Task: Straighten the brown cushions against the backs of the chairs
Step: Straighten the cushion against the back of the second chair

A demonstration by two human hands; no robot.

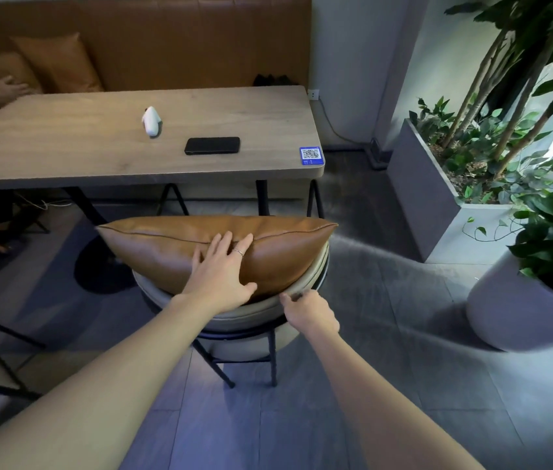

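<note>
The brown cushion (278,247) is sitting against the chair back (254,308), right under the left hand (222,271), which is lying flat on it, fingers spread. Just right of that, the right hand (309,312) is pinching the chair's rim, fingers closed.

black phone (212,145) on table (64,144), planter (437,205) – right
</note>
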